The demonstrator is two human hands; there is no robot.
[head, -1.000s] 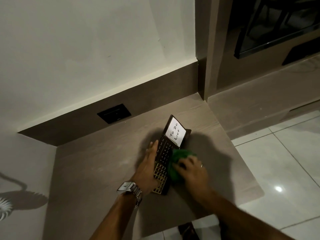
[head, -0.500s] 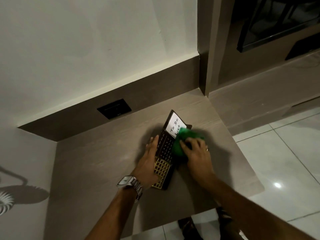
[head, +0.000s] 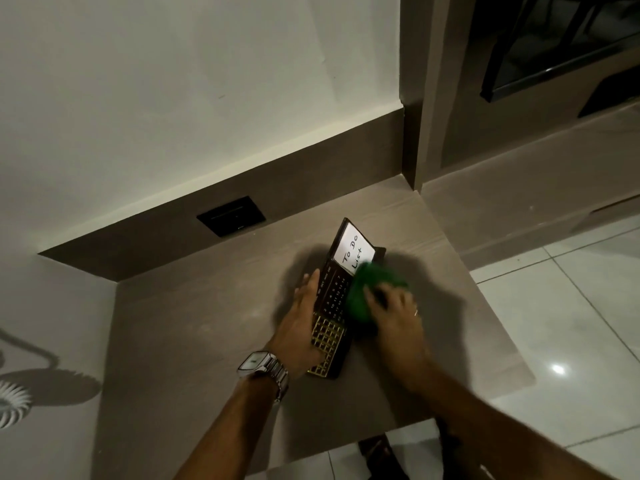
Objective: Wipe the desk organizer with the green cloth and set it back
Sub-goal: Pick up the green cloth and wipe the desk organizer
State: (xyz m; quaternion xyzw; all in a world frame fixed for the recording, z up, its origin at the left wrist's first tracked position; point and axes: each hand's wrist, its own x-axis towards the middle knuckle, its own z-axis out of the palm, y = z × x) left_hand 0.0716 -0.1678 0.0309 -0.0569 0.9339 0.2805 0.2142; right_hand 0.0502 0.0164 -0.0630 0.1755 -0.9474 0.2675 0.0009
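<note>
The desk organizer (head: 334, 299) is a long dark block lying on the wooden desk (head: 207, 334), with a white "To Do List" card at its far end and a gold grid at its near end. My left hand (head: 301, 327) lies along its left side and holds it steady. My right hand (head: 394, 313) presses the bunched green cloth (head: 367, 289) onto the organizer's right side, just below the white card. The cloth hides part of the organizer's right edge.
A dark socket plate (head: 231, 216) is set in the brown upstand behind the desk. The desk ends at a wall corner (head: 410, 161) on the right, with white floor tiles (head: 571, 306) beyond its right edge. A fan's edge (head: 12, 403) shows at far left.
My right hand slid the green cloth along the organizer from its near middle up toward the white card, then slightly back. My left hand stayed in place on the left side.
</note>
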